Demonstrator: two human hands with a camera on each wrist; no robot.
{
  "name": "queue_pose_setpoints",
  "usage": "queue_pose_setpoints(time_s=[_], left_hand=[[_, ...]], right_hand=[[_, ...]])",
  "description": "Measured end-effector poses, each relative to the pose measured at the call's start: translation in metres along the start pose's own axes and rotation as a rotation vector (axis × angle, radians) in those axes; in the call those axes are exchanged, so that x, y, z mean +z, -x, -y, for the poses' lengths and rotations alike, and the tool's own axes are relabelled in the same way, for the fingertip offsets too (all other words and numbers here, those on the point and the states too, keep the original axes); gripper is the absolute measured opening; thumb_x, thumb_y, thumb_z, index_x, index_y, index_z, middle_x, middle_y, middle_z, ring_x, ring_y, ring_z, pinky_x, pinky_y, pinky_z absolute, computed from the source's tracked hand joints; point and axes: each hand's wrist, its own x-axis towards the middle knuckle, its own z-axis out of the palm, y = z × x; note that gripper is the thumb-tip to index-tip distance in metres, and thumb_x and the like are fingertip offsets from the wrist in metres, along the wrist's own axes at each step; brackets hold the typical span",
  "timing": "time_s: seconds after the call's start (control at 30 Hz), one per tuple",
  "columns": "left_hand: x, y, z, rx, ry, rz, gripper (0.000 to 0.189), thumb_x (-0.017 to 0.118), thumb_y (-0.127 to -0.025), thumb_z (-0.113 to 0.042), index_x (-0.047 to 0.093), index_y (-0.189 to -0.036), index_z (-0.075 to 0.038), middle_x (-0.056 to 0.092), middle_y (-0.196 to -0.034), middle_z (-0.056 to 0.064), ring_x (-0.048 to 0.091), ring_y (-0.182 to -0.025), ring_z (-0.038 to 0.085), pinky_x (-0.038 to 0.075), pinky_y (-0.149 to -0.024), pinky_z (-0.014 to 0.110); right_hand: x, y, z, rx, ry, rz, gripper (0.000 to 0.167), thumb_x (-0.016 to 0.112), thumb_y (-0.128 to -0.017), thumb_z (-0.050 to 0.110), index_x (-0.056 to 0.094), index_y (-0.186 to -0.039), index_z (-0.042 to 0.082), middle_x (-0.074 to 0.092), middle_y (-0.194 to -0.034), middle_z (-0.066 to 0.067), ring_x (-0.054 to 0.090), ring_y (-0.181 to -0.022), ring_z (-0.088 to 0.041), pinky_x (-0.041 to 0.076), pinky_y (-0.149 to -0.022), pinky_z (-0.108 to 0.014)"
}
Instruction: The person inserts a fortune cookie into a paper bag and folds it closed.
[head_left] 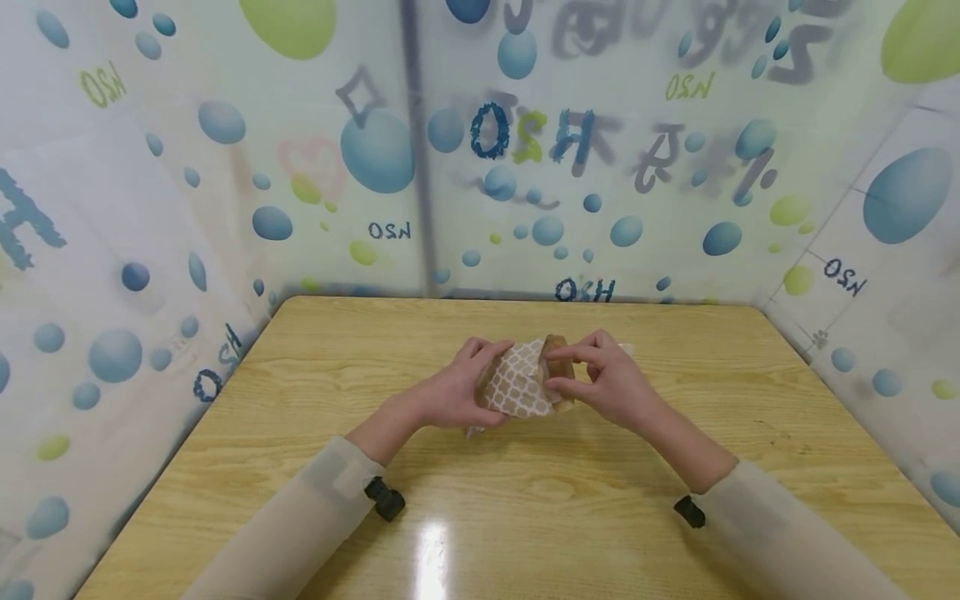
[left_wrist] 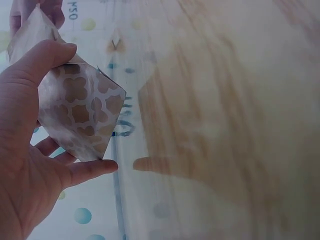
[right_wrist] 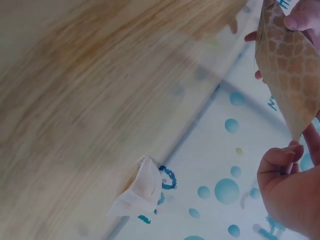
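A brown paper bag (head_left: 517, 379) with a white lattice pattern is held above the table between both hands. My left hand (head_left: 467, 385) grips its left side; in the left wrist view the thumb lies over the patterned bag (left_wrist: 82, 107), with the fingers on the other side. My right hand (head_left: 611, 379) is at the bag's right end, where plain brown inner paper shows. In the right wrist view, the thumb and a finger of the right hand (right_wrist: 292, 187) pinch the tip of the bag (right_wrist: 292, 65). Whatever the bag may contain is hidden.
A small white packet (right_wrist: 142, 190) lies on the wooden table (head_left: 525, 517), mostly behind the right hand in the head view. A small white scrap (head_left: 474, 431) shows below the left hand. Printed curtains (head_left: 645, 150) enclose the table's back and sides.
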Motion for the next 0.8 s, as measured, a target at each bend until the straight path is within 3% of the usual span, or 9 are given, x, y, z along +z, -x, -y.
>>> queue_pose_setpoints(time_s=[0.37, 0.57, 0.7, 0.8], left_hand=[[-0.004, 0.004, 0.009, 0.015, 0.027, -0.039, 0.108, 0.093, -0.085, -0.029, 0.028, -0.172, -0.02, 0.035, -0.159, 0.016, 0.045, -0.143, 0.032, 0.045, -0.122, 0.06], [-0.006, 0.005, 0.009, 0.006, 0.022, -0.031, 0.107, 0.09, -0.089, -0.03, 0.026, -0.173, -0.018, 0.034, -0.16, 0.018, 0.045, -0.145, 0.034, 0.044, -0.123, 0.06], [-0.006, 0.005, 0.009, 0.009, 0.014, -0.033, 0.105, 0.089, -0.09, -0.031, 0.025, -0.173, -0.017, 0.035, -0.16, 0.018, 0.046, -0.145, 0.034, 0.044, -0.124, 0.06], [-0.006, 0.006, 0.01, 0.016, 0.015, -0.035, 0.104, 0.088, -0.091, -0.031, 0.025, -0.172, -0.017, 0.035, -0.16, 0.018, 0.046, -0.146, 0.034, 0.044, -0.124, 0.059]], right_hand=[[-0.016, 0.005, -0.008, 0.001, -0.007, -0.026, 0.03, 0.08, -0.103, 0.024, 0.081, -0.132, 0.017, 0.056, -0.108, -0.009, 0.041, -0.076, -0.02, 0.04, -0.065, -0.029], [-0.034, 0.006, -0.032, 0.062, 0.034, -0.025, 0.035, 0.07, -0.109, 0.032, 0.076, -0.14, 0.016, 0.063, -0.12, -0.012, 0.05, -0.072, -0.018, 0.044, -0.061, -0.03], [-0.045, 0.002, -0.055, 0.128, 0.032, 0.002, 0.041, 0.066, -0.111, 0.036, 0.073, -0.144, 0.013, 0.066, -0.131, -0.016, 0.056, -0.081, -0.022, 0.049, -0.064, -0.031], [-0.052, -0.001, -0.073, 0.171, 0.059, 0.039, 0.041, 0.065, -0.112, 0.034, 0.072, -0.145, 0.01, 0.066, -0.14, -0.02, 0.061, -0.1, -0.03, 0.053, -0.075, -0.035]])
